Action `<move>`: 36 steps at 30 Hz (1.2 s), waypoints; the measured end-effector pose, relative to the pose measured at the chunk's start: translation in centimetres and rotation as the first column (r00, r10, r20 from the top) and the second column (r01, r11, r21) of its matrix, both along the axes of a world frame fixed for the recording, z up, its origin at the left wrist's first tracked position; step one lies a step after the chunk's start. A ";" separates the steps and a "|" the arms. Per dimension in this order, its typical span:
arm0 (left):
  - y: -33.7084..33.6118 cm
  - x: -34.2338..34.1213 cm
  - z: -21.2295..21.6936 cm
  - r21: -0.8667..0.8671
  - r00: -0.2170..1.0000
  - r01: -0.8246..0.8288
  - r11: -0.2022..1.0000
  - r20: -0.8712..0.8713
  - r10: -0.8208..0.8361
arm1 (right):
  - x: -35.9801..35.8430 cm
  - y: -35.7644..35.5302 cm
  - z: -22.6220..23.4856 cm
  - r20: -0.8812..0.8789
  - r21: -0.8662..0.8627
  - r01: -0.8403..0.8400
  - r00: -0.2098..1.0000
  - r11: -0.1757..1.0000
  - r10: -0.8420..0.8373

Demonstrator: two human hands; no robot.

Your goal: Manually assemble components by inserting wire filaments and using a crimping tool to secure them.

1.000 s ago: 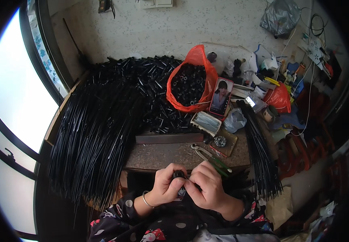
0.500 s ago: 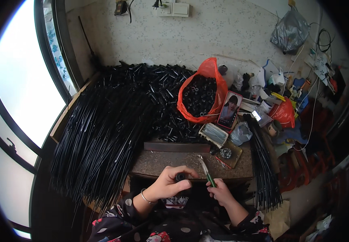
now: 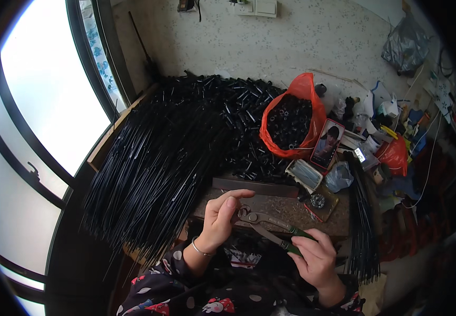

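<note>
My right hand [image 3: 316, 258] grips a pair of pliers [image 3: 270, 222] by the green handles, which stand apart. The metal jaws reach left to the fingertips of my left hand [image 3: 219, 217]. That hand is closed, its thumb up and its forefinger stretched over the jaws; whatever it pinches is hidden by the fingers and the jaws. Both hands are over the near edge of the speckled tabletop [image 3: 202, 209]. Just beyond them lies a long dark flat bar [image 3: 254, 186].
Long thin black rods [image 3: 143, 174] fan over the left side, with a heap of short black tubes [image 3: 238, 100] behind. An orange bag [image 3: 316, 105] holds small black parts. Right of it are a phone [image 3: 327, 146], a tray of pins [image 3: 306, 175] and another rod bundle [image 3: 362, 226].
The pliers have swung left, so their jaws meet my left fingers, and their handles have spread. The short black tube seen in my left hand no longer shows. The whole view has shifted.
</note>
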State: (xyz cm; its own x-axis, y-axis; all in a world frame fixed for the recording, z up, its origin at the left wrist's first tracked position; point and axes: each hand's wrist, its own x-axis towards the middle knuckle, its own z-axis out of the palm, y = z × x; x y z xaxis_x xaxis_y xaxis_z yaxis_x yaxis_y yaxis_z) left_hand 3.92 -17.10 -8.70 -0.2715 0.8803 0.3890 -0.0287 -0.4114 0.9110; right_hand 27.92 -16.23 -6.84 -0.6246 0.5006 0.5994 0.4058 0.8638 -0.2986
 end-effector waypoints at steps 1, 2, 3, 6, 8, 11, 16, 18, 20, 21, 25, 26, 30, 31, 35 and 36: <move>-0.3 -0.3 0.1 0.006 0.997 0.041 0.999 0.065 -0.042 | 0.0 0.4 0.4 -0.072 -0.052 -0.125 0.990 0.991 0.121; -0.6 -0.5 0.2 0.016 0.988 0.084 0.996 0.129 -0.085 | 0.1 0.5 -0.2 -0.068 -0.054 -0.132 0.989 0.990 0.128; -0.6 -0.5 0.6 0.073 0.984 0.117 0.990 0.127 -0.126 | 0.5 0.3 -1.5 -0.316 -0.566 -0.351 0.928 0.746 0.197; -0.5 0.7 1.9 0.064 0.961 0.230 0.971 0.141 -0.237 | 0.5 -1.5 -5.3 -0.725 -0.534 -0.724 0.658 -0.436 -0.204; -0.1 0.9 1.6 0.056 0.946 0.292 0.955 0.131 -0.297 | -0.2 -1.9 -8.0 -0.766 -0.399 -0.684 0.615 -0.610 -0.188; -0.2 1.0 1.7 0.051 0.987 0.155 0.987 -0.040 -0.153 | -2.0 -0.9 -4.8 -0.456 -0.875 -0.399 0.868 -0.274 0.194; -0.5 -0.5 1.2 0.085 0.999 0.023 0.996 0.040 -0.026 | -1.7 2.4 -1.1 -0.064 0.072 0.078 0.995 0.994 -0.073; -0.3 -0.4 1.0 0.117 0.997 0.051 0.992 0.056 -0.058 | -0.6 1.6 -0.9 -0.051 -0.281 -0.142 0.990 0.949 0.133; -0.2 -0.1 1.7 0.147 0.990 0.117 0.982 0.064 -0.128 | -0.7 1.0 -2.5 -0.376 -0.926 -0.369 0.895 -0.072 0.240; 0.2 0.2 1.9 0.155 0.982 0.176 0.972 0.035 -0.184 | -0.6 0.2 -4.3 -0.497 -0.835 -0.430 0.857 -0.345 0.135; 1.1 0.9 1.1 0.088 0.993 0.117 0.989 -0.033 -0.114 | -2.1 0.3 -4.2 -0.345 -0.938 -0.320 0.900 -0.131 0.266; 0.7 0.5 1.1 0.085 0.992 0.087 0.993 -0.097 -0.079 | -2.6 0.2 -3.4 -0.132 -0.905 -0.228 0.953 0.360 0.272; 0.0 -0.5 0.4 0.037 0.995 0.063 0.997 -0.085 -0.060 | -1.7 2.0 -1.3 -0.045 0.068 0.110 0.993 0.992 -0.107; 0.2 -0.3 0.6 0.101 0.996 0.068 0.993 -0.064 -0.062 | -1.3 1.6 -0.7 -0.030 -0.120 -0.009 1.000 0.993 0.005; 0.5 0.2 1.5 0.109 0.979 0.201 0.974 -0.053 -0.196 | 0.5 -0.1 -4.1 -0.463 -0.785 -0.368 0.883 -0.498 0.078; 0.7 0.4 1.5 0.122 0.976 0.205 0.971 -0.096 -0.194 | 0.3 0.1 -5.3 -0.538 -0.718 -0.396 0.838 -0.572 0.096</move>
State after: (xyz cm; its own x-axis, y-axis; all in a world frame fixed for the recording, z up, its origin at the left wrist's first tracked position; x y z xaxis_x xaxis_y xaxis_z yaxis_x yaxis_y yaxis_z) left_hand 4.31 -16.42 -7.16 -0.0572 0.8535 0.5179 -0.0490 -0.5205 0.8524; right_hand 28.21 -16.11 -12.18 -0.9470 0.1420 -0.2881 0.1103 -0.6985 -0.7070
